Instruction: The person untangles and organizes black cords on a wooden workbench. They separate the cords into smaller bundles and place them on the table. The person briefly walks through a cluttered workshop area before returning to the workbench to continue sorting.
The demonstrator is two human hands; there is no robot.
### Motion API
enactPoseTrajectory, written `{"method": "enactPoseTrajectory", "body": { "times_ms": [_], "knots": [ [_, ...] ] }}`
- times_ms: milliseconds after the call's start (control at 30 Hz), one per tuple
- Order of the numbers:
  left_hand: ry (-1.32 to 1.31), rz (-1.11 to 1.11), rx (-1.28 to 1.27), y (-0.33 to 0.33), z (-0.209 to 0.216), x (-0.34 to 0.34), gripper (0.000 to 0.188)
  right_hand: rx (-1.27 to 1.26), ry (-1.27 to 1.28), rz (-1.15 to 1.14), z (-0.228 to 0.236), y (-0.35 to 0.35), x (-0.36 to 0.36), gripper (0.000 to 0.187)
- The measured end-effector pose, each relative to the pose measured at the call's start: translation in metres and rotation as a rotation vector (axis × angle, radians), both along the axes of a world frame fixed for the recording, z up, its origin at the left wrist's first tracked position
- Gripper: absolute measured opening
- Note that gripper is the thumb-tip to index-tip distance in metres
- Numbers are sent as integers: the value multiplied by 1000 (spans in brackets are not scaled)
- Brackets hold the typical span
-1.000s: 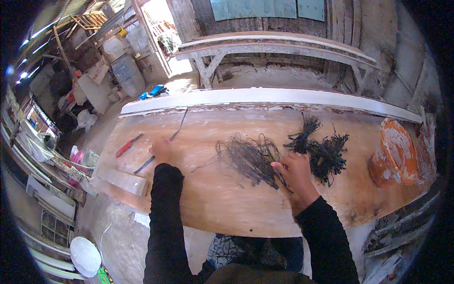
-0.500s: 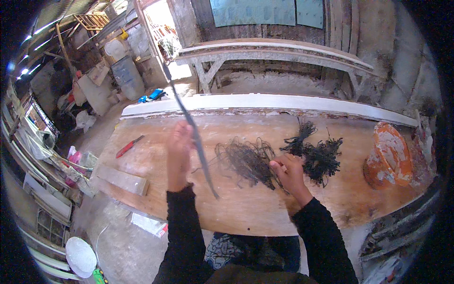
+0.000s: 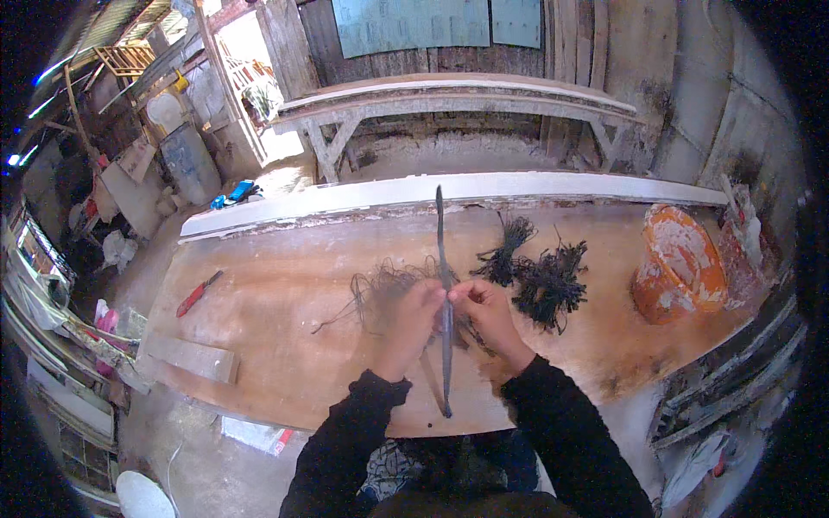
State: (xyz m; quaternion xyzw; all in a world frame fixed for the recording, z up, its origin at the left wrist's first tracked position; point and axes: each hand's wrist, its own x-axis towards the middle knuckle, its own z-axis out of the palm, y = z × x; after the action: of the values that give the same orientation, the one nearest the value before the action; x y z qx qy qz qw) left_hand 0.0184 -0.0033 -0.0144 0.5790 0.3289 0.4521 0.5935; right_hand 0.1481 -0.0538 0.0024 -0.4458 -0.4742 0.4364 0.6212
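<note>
A long, thin dark strip (image 3: 446,371) stands nearly upright in the picture over the middle of the wooden table. My left hand (image 3: 413,321) is closed on the strip near its middle. My right hand (image 3: 489,312) pinches at the same spot, its fingertips meeting those of the left. Behind and beneath my hands lies a loose tangle of thin black strands (image 3: 371,285), partly covered by them; some strands show below my right hand. To the right rest a large bundle of short black strands (image 3: 553,289) and a smaller bundle (image 3: 508,246).
An orange bucket (image 3: 648,289) smeared with white sits at the table's right. A red-handled knife (image 3: 197,295) and a wooden block (image 3: 192,358) lie at the left. A white board (image 3: 449,192) edges the far side, with a blue object (image 3: 235,194) near its left end. Behind stands a bench (image 3: 458,105).
My left hand has brought the strip rightward and down to my right hand, and both now meet at its middle. The head view has shifted, moving the surroundings left.
</note>
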Motion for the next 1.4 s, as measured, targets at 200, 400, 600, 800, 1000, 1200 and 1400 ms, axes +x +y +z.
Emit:
{"method": "enactPoseTrajectory", "body": {
  "times_ms": [200, 400, 600, 800, 1000, 1200, 1400],
  "knots": [
    [-18, -75, -133, -12, 19, -4, 15, 27, 62, 17, 3, 0, -1, 10],
    [11, -41, -146, -8, 16, -3, 16, 82, 19, -25, -8, 4, -4, 12],
    [-16, -92, -163, -8, 21, -4, 16, 56, -36, -42, -2, 0, -5, 13],
    [-8, -125, -220, -9, 24, -5, 13, 117, -82, -62, -8, 2, -5, 13],
    [-57, -207, -275, -8, 32, -9, 13, 70, 19, 18, 0, 0, -5, 14],
    [-91, -201, -271, -6, 28, -13, 18, 29, -45, 27, 2, -1, -6, 8],
    [66, -138, -110, -12, 40, -8, 18, 103, -77, 38, 2, -4, -3, 5]
  ]
}}
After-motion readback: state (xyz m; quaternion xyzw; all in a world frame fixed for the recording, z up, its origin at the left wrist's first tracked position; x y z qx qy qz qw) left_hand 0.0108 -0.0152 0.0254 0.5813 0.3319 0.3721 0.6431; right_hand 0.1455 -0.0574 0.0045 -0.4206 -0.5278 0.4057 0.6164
